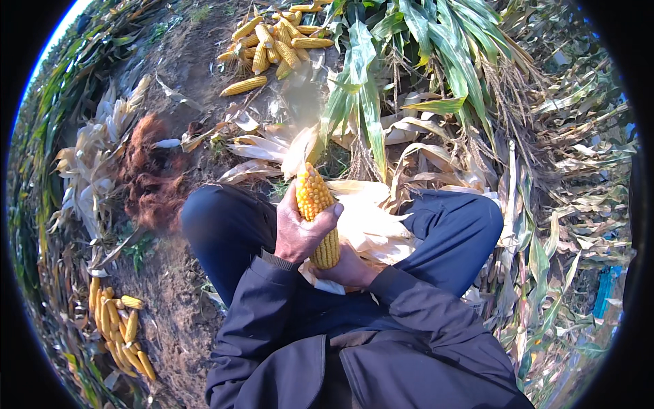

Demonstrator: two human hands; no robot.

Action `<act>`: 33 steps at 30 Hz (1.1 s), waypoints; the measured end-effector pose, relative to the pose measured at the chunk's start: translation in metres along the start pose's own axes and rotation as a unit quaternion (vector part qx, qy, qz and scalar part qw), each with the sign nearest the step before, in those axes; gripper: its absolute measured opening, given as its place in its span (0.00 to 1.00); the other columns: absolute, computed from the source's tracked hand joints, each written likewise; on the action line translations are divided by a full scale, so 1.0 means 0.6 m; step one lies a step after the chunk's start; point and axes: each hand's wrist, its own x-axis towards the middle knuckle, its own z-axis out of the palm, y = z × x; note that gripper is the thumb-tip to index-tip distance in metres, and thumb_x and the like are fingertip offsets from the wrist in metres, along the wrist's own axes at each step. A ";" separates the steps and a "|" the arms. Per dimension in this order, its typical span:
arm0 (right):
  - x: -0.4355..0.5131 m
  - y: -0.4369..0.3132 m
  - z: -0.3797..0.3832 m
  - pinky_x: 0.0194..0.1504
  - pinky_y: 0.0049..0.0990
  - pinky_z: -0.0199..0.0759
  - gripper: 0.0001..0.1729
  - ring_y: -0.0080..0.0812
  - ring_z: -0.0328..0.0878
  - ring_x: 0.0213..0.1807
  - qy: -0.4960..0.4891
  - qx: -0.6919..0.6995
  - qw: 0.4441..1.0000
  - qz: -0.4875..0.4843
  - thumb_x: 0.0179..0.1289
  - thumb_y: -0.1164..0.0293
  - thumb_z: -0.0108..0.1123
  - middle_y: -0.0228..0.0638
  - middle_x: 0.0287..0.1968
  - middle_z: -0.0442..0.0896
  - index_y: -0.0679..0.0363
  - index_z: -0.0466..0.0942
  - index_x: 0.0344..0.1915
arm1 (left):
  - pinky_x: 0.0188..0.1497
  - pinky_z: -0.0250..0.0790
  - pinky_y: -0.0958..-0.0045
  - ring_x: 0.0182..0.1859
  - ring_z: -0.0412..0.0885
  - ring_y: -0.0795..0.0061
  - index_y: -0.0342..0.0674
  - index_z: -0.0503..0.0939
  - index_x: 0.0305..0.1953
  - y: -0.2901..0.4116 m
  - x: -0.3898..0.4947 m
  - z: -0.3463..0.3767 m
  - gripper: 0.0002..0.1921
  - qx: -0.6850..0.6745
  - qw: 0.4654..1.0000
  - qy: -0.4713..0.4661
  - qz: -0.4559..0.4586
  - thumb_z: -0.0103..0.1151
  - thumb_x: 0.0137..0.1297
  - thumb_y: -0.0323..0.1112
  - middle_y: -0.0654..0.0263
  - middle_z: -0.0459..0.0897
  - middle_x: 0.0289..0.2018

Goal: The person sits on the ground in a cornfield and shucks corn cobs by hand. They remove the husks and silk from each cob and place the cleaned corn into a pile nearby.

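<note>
A husked ear of yellow corn (316, 197) is held up between my knees, tilted slightly, its narrow tip pointing away from me. My left hand (301, 225) grips it around the middle, thumb across the kernels. Lower down, my right hand (352, 268) is against the ear's thick end from behind; the ear hides most of its fingers. Pale dry husks (375, 220) lie in my lap beside the right hand. Just past the ear's tip is another bunch of dry husk leaves (301, 148).
Husked ears form a pile (281, 43) ahead and another pile (120, 327) at lower left. Cut corn stalks with green leaves (363, 66) and tassels lie ahead right. Reddish-brown corn silk (153, 174) and stripped husks (94, 163) are on the soil to the left. Dry stalks (567, 204) cover the right.
</note>
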 end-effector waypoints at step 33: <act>0.012 -0.059 -0.070 0.55 0.38 0.78 0.35 0.33 0.86 0.52 -0.025 0.020 0.999 -0.001 0.56 0.62 0.79 0.44 0.50 0.88 0.65 0.77 0.60 | 0.39 0.80 0.69 0.35 0.84 0.74 0.36 0.78 0.49 0.016 0.064 -0.018 0.15 -0.146 0.983 0.111 0.011 0.70 0.69 0.34 0.64 0.85 0.37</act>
